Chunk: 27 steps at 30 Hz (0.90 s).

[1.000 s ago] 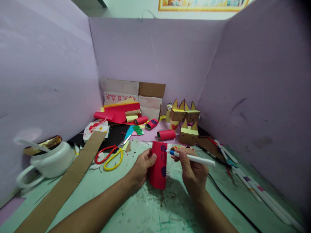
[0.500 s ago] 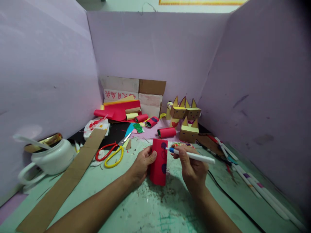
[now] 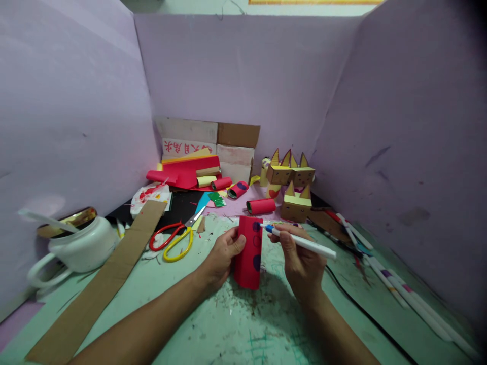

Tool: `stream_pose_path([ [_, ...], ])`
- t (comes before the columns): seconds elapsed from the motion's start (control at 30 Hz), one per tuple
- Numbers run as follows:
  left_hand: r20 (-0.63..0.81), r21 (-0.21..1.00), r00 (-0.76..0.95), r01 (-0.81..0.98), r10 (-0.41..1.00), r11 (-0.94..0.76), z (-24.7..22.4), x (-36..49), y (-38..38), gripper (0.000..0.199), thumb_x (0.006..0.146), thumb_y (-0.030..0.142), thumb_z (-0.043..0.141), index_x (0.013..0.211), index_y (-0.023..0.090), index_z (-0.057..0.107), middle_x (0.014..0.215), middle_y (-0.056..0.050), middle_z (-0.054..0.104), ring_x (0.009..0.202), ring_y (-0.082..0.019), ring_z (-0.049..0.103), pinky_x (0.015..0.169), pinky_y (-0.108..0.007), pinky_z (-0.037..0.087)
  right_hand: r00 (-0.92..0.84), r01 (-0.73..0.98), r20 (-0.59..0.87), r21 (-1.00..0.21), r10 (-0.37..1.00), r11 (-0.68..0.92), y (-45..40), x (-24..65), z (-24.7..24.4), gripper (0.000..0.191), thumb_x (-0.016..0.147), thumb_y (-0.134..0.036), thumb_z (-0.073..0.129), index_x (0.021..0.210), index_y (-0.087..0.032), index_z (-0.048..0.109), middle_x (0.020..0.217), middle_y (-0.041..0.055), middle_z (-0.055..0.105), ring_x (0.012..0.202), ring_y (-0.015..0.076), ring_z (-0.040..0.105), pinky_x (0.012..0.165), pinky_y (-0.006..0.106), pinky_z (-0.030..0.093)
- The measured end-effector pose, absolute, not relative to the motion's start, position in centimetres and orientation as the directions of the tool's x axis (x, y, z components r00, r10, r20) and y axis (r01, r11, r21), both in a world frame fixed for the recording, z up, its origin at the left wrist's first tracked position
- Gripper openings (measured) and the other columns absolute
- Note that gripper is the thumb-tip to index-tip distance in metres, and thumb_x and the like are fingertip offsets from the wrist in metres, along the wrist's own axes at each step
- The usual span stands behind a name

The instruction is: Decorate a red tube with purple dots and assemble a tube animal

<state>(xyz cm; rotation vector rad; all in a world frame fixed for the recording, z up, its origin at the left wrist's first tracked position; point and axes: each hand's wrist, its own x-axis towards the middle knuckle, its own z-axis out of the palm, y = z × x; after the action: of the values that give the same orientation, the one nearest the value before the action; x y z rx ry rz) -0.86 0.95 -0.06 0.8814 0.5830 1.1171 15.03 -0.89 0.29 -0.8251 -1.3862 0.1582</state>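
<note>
Red paper [image 3: 246, 266] is grasped by the left hand [image 3: 223, 255] over the table [image 3: 213, 329], a marker [image 3: 315, 247] by the right hand [image 3: 303, 266]; stained, open surface is left toward the near edge; lilac walls [image 3: 243, 71] are set around.

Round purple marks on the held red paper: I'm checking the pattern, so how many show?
3 on the red paper: top mark near the pen, middle outline, filled lower mark. The hidden far side may have more.

Pale-green tabletop [image 3: 213, 334] bears dark specks [image 3: 253, 303] and green scribbles [image 3: 259, 345]. White pot [image 3: 83, 248] and cardboard strip [image 3: 102, 281] rest at left; black cable [image 3: 357, 306] lies at right.
</note>
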Motion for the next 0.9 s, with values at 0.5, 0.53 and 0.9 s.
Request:
stream_pose_path([
  [0.5, 0.004, 0.834, 0.349, -0.518, 0.937, 0.190, 0.30, -0.93, 0.86, 0.057, 0.063, 0.040, 0.087, 0.107, 0.012, 0.065, 0.095, -0.011, 0.075, 0.076, -0.020, 0.068, 0.068, -0.028, 0.051, 0.253, 0.343, 0.785, -0.620, 0.566, 0.706, -1.05, 14.95, 0.37, 0.014, 0.094, -0.020, 0.058, 0.087, -0.021, 0.069, 0.070, -0.0010, 0.066, 0.066, 0.0151, 0.063, 0.063, 0.029, 0.049],
  [0.53, 0.001, 0.834, 0.349, -0.517, 0.937, 0.192, 0.22, -0.94, 0.91, 0.057, 0.063, 0.041, 0.087, 0.107, 0.012, 0.065, 0.094, -0.010, 0.075, 0.075, -0.019, 0.068, 0.067, -0.028, 0.051, 0.261, 0.338, 0.782, -0.623, 0.566, 0.705, -1.01, 14.96, 0.28, 0.013, 0.094, -0.020, 0.058, 0.088, -0.021, 0.069, 0.070, -0.0010, 0.066, 0.066, 0.0152, 0.063, 0.063, 0.029, 0.050],
  [0.9, -0.004, 0.820, 0.345, -0.537, 0.939, 0.200, 0.43, -0.80, 0.80, 0.055, 0.062, 0.040, 0.088, 0.105, 0.012, 0.067, 0.083, -0.005, 0.073, 0.072, -0.015, 0.064, 0.066, -0.025, 0.050, 0.238, 0.337, 0.768, -0.639, 0.594, 0.691, -1.13, 15.06, 0.55, 0.019, 0.095, -0.022, 0.057, 0.079, -0.021, 0.067, 0.069, -0.0013, 0.064, 0.064, 0.0149, 0.062, 0.062, 0.029, 0.048],
])
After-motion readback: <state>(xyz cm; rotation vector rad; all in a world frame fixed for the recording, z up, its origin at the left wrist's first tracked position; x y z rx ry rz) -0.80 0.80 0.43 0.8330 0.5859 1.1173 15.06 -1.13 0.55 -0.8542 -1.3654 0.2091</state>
